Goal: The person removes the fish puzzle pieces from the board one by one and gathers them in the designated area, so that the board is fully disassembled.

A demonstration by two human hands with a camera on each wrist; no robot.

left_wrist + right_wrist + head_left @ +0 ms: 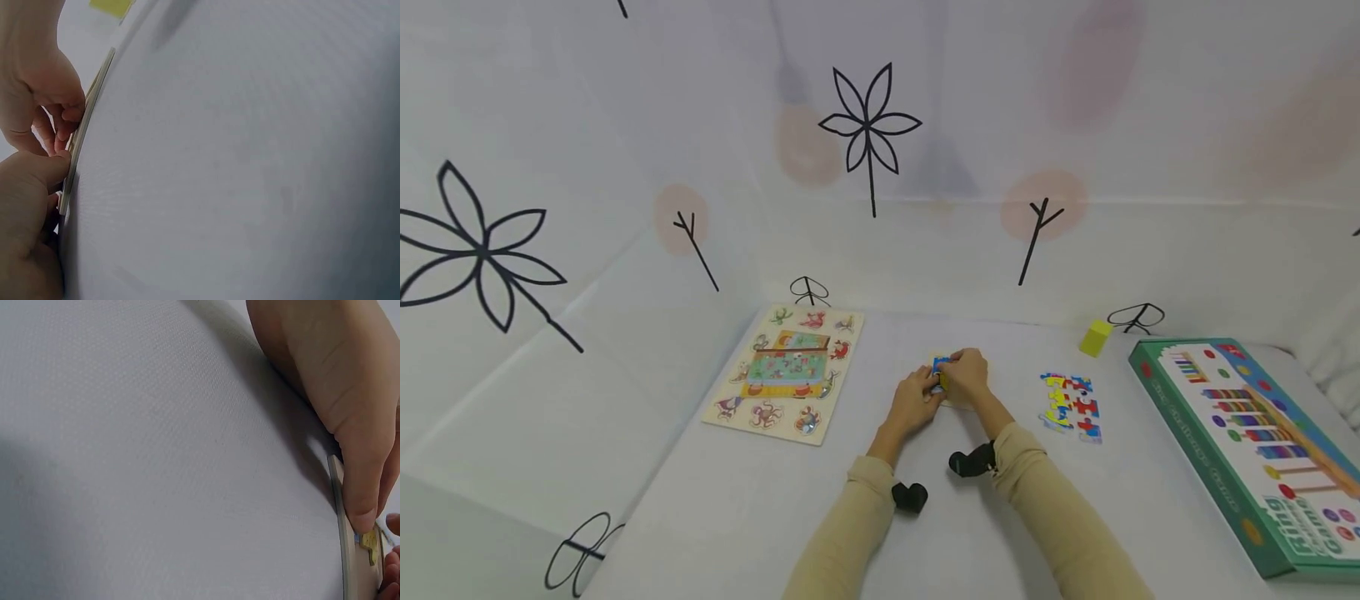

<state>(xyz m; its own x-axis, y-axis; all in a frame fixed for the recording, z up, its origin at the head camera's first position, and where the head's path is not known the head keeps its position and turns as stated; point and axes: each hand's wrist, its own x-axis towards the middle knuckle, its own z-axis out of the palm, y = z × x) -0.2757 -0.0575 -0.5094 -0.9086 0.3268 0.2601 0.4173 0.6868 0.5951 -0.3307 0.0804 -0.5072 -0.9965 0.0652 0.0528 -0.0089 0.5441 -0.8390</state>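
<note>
A small jigsaw puzzle board (958, 407) with a pale wooden edge lies between the two hands. The left hand (913, 404) grips its left side, thumb over the edge in the left wrist view. From the right, the right hand (967, 372) reaches over the board and pinches a blue puzzle piece (941, 363) at its surface. A yellow piece (370, 547) shows beside the right thumb in the right wrist view. The fingers hide most of the board. Loose red, yellow and blue jigsaw pieces (1084, 406) lie to the right of the hands.
A wooden picture board (831, 421) with sea animals lies at the left, a colourful panel over its middle. At the right is a green-edged game box (1187, 454). Behind the loose pieces stands a yellow-green block (1096, 337), near the patterned cloth backdrop (910, 250).
</note>
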